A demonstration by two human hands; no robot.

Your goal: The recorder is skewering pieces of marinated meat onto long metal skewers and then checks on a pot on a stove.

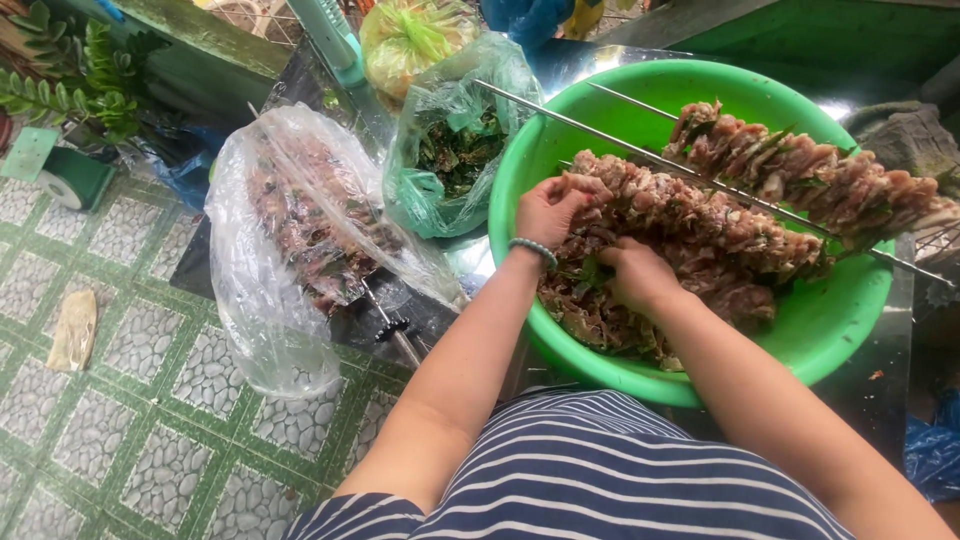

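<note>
Step in hand, as judged from the frame: loading marinated meat onto a skewer.

Left hand: grip clenched on the end of the packed meat on the nearer long metal skewer, fingers curled over the top pieces, centre of the frame. A beaded grey bracelet sits on the wrist.

Right hand: fingers buried in the loose marinated meat slices with green herb leaves at the bottom of the basin, just below the skewer. The fingertips are hidden, so whether this grip holds a piece cannot be told.

Both hands work inside the round bright green plastic basin, which fills the right half of the frame. A second loaded metal skewer lies across the basin rim at upper right, its bare rod pointing to the upper left.

Outward, left of the basin: a knotted green plastic bag of dark leaves, touching the basin wall; a large clear plastic bag covering another loaded skewer, its metal handle protruding at the lower end. These rest on a dark sheet over the green-and-grey tiled floor. A potted fern stands at upper left.

Next move, as judged: the left grip must brace the packed meat while the right lifts a slice clear and presses it onto the stack without loosening pieces already seated.
</note>
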